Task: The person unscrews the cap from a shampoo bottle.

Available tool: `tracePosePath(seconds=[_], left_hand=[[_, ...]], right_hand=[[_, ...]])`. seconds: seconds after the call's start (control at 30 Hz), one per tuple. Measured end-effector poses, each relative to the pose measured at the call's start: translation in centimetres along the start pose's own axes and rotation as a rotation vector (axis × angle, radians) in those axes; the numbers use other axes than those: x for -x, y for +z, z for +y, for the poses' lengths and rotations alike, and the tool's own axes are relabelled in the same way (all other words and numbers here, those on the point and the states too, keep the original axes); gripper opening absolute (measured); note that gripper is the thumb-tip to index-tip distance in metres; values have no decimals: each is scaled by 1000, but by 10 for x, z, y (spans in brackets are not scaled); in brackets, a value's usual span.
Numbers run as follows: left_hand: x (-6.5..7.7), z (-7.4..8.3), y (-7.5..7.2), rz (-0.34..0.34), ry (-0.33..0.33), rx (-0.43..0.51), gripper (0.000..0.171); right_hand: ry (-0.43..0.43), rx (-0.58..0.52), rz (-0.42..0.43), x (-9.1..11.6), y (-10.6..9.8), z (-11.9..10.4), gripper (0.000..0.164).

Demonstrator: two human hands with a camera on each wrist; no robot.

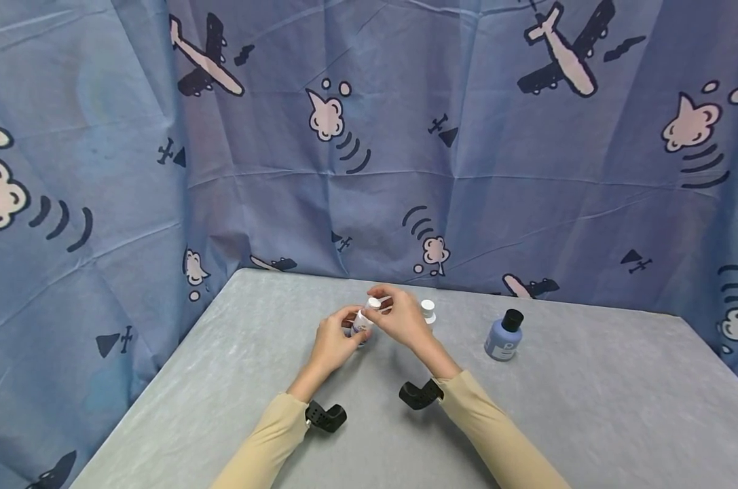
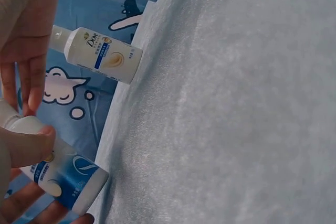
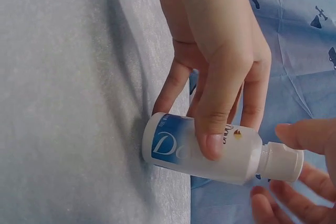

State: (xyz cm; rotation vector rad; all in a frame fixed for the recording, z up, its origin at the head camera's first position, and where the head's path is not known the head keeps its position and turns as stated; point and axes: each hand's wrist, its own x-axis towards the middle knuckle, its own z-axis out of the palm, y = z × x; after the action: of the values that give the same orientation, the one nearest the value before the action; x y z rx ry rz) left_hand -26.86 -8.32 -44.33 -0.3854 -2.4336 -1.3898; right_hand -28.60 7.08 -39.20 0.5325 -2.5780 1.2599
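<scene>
A small white-and-blue Dove bottle (image 3: 215, 156) stands on the table, its label facing the right wrist view. My left hand (image 1: 337, 338) grips its body, with the thumb across the front and the fingers behind. At the top of the bottle is a white cap (image 3: 281, 162), with part of the neck visible under it. My right hand (image 1: 400, 318) pinches this cap between thumb and fingers. Just behind the right hand stands a second white Dove bottle (image 2: 105, 55), its white cap (image 1: 428, 307) on; the hand partly hides it in the head view.
To the right stands a blue bottle (image 1: 503, 337) with a black cap (image 1: 512, 320). A light grey cloth covers the table (image 1: 588, 407). Blue printed curtains (image 1: 369, 136) hang along its back and left side. Each wrist bears a black camera mount (image 1: 327, 416).
</scene>
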Motion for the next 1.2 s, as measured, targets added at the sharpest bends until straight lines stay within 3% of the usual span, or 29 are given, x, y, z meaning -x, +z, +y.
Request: tracePosePath(seconds=[0.27,0.67,1.2], left_hand=[[0,-1,1,10,1,-8,39],[-1,-3,1,-9,46,-30,40],[-3,-3,-2,6,5,-8,43]], right_hand=[[31,76,24,2,1,2,30],[-35,32,-6,4,-3,0,27],[-55,17,37,4,-4,2,25]])
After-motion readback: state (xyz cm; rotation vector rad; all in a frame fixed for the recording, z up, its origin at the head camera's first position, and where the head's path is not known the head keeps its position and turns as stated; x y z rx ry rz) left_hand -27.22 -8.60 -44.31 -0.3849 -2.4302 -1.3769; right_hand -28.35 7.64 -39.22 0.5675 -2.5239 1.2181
